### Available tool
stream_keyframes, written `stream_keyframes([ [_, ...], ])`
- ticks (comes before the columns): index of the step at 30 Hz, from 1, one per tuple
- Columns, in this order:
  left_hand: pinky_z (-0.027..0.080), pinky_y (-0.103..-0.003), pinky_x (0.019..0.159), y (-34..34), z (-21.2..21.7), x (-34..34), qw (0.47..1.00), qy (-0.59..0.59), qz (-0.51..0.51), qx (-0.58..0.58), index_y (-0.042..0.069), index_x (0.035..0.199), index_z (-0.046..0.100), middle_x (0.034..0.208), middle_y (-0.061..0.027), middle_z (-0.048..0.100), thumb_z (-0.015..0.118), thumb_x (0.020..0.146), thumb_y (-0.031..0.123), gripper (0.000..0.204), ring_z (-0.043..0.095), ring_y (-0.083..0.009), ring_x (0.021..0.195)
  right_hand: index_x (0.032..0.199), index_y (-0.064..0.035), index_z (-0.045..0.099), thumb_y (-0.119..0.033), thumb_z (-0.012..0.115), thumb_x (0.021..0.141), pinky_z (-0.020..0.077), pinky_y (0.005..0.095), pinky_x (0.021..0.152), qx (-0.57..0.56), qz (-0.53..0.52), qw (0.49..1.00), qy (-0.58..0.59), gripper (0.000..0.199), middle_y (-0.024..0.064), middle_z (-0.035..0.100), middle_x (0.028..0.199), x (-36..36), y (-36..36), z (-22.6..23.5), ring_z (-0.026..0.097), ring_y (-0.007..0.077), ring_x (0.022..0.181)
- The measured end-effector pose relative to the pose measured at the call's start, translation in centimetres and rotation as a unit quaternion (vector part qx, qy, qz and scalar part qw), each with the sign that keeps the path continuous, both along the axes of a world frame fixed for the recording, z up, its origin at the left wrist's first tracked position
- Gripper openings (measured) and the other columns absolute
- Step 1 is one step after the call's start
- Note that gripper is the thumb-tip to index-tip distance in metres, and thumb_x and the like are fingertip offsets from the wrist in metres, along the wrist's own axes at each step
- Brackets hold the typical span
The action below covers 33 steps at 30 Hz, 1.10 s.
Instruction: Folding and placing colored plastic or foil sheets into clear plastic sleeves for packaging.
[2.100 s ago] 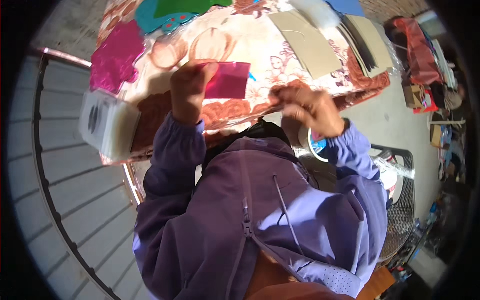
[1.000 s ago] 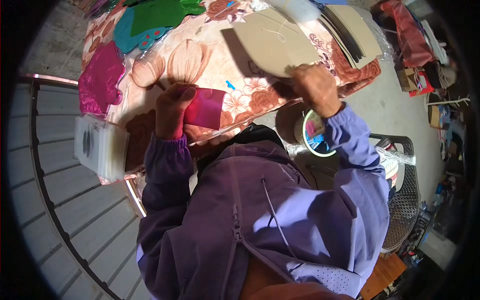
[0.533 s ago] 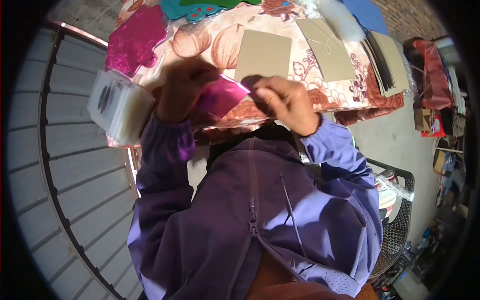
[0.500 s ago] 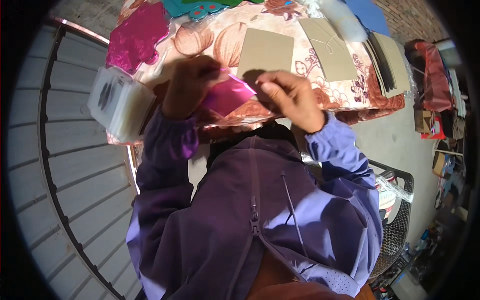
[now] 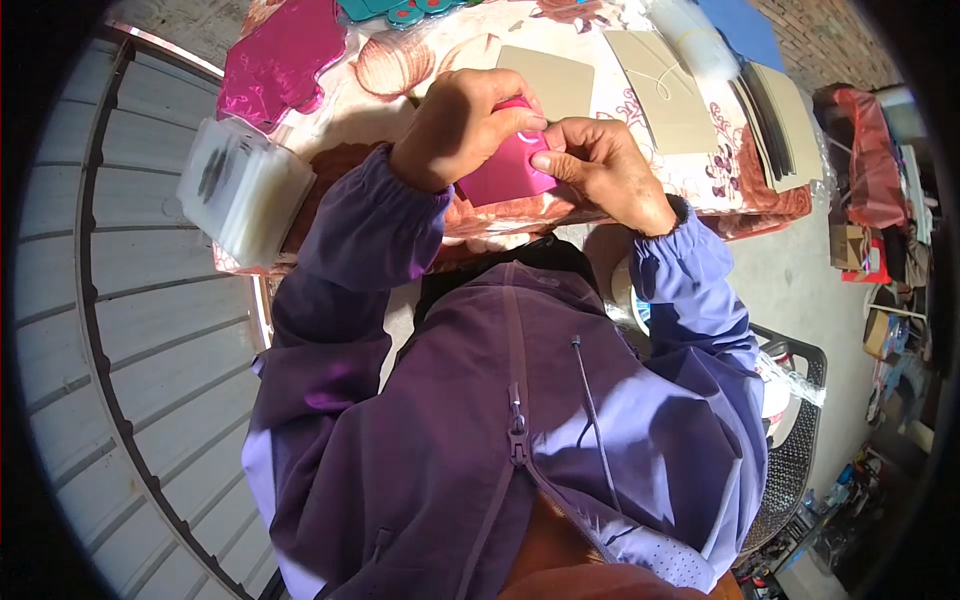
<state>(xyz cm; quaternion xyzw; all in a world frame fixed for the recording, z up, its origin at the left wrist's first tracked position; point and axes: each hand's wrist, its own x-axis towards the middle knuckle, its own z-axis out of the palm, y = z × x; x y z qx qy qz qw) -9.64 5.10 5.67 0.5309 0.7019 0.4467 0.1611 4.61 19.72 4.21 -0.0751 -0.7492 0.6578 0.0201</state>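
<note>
Both hands, left hand (image 5: 462,128) and right hand (image 5: 598,172), grip a pink sheet (image 5: 506,170), seemingly foil, beside tan cards (image 5: 548,78).

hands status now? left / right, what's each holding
Left hand: closed over the top of the pink glossy sheet.
Right hand: fingers pinched on the same pink sheet's right edge.

I make out one package — a clear, boxy plastic pack of white sheets with a dark round mark (image 5: 243,187), standing at my table's left edge. Far right — small brown cardboard boxes (image 5: 872,290), blurred.
</note>
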Motion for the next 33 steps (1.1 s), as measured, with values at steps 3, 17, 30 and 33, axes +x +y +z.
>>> stream_keyframes([
  [3,0.049,-0.029,0.068,0.8,0.4,0.3,0.998,0.063,-0.006,0.002,-0.002,0.095,0.062,0.082,-0.0115,0.067,0.066,0.084,0.011,0.018,0.065,-0.0161,0.078,0.081,0.002,0.067,-0.015,0.068,0.089,0.0355,0.021,0.046,0.011,-0.02,1.0,0.004,0.019,-0.0028,0.055,0.061,-0.1,-0.1,0.4,0.044,0.0026,0.056],
  [17,0.05,-0.027,0.07,0.7,-2.5,4.5,0.846,-0.473,0.136,0.206,0.002,0.1,0.058,0.093,-0.0072,0.063,0.066,0.091,0.02,0.022,0.061,-0.0138,0.079,0.091,-0.0017,0.064,-0.009,0.062,0.093,0.0471,0.0201,0.055,-0.308,-0.259,0.902,0.156,0.008,0.0034,0.064,0.077,-2.3,-0.8,-2.8,0.057,0.009,0.061],
  [30,0.047,-0.022,0.055,0.1,-4.8,3.5,0.912,-0.344,0.2,0.101,-0.002,0.083,0.067,0.071,-0.0052,0.064,0.07,0.088,0.02,0.022,0.057,-0.0086,0.06,0.094,0.0015,0.064,-0.01,0.062,0.093,0.0479,0.0223,0.056,-0.245,-0.248,0.935,0.059,0.012,0.0071,0.066,0.079,-0.3,-0.1,-3.3,0.057,0.01,0.061],
  [33,0.046,-0.022,0.057,-0.6,-3.3,2.8,0.929,-0.307,0.199,0.052,-0.001,0.082,0.066,0.07,-0.0045,0.063,0.07,0.087,0.022,0.024,0.056,-0.0084,0.061,0.093,0.0016,0.065,-0.01,0.063,0.092,0.0469,0.0222,0.056,-0.21,-0.222,0.951,0.049,0.012,0.0053,0.065,0.077,0.0,0.8,-2.9,0.056,0.0096,0.06],
])
